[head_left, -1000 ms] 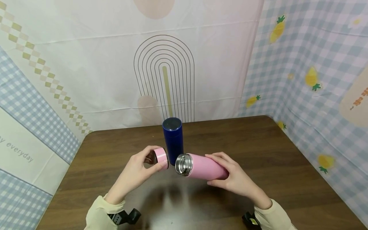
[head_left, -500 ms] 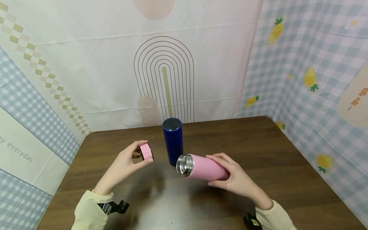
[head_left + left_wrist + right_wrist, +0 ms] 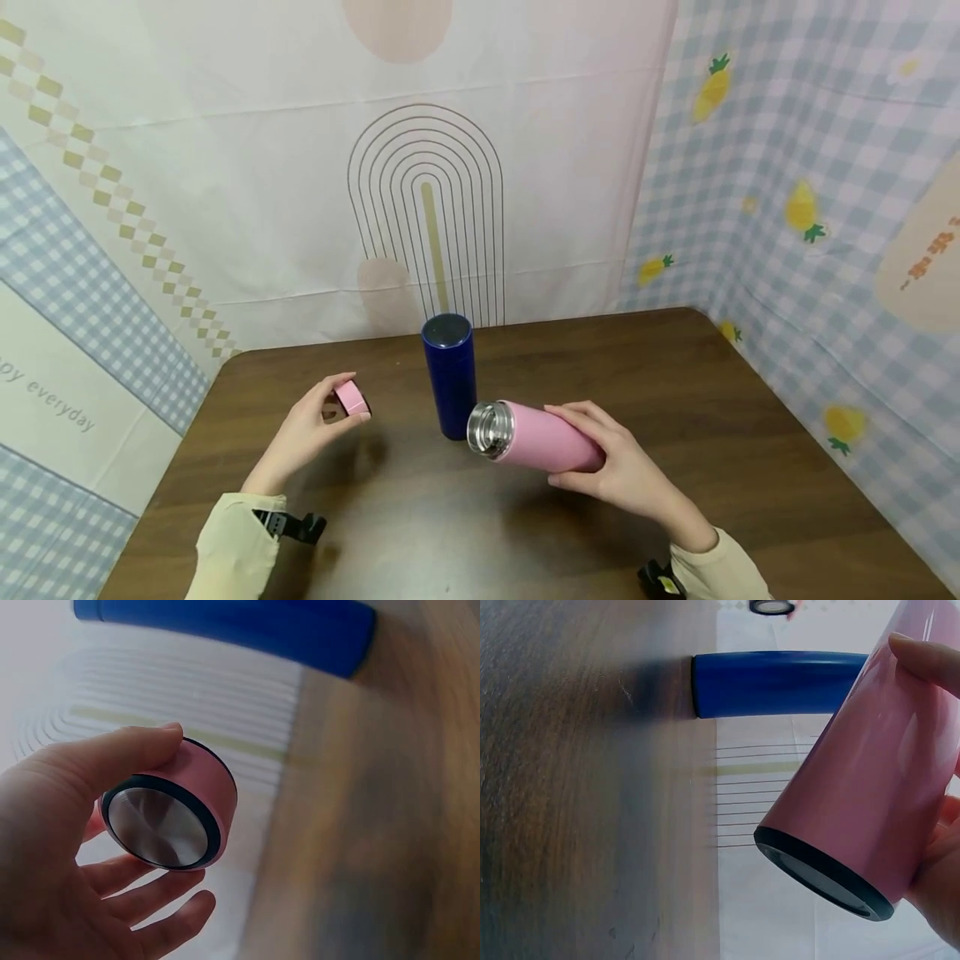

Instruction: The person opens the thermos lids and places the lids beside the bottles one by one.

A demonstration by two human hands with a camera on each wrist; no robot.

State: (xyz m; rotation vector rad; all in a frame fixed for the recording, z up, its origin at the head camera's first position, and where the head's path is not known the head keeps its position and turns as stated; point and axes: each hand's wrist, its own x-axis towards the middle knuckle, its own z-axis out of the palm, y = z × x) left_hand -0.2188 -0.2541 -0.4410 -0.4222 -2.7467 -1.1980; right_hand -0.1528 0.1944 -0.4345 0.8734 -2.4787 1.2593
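Note:
Between thumb and fingers, my left hand [image 3: 306, 433] pinches a pink bottle lid [image 3: 352, 398] on the left side of the table. The left wrist view shows the lid's round metallic face with a dark rim. My right hand [image 3: 626, 467] grips the body of a pink thermos bottle [image 3: 551, 438], which is tilted with its uncovered steel mouth facing left. Its black-rimmed base shows in the right wrist view [image 3: 825, 874]. A dark blue thermos [image 3: 452, 379] stands upright between the two hands, behind the pink bottle's mouth; neither hand touches it.
All this is at a brown wooden table [image 3: 420, 533]. A white printed cloth [image 3: 285, 192] hangs behind its far edge, and a blue checked cloth [image 3: 757, 208] hangs along the right. Black wrist cameras [image 3: 300, 527] sit on both wrists.
My left hand has moved left with the lid, away from the bottle's mouth. The right hand and pink bottle have shifted only slightly. The blue thermos stays in place.

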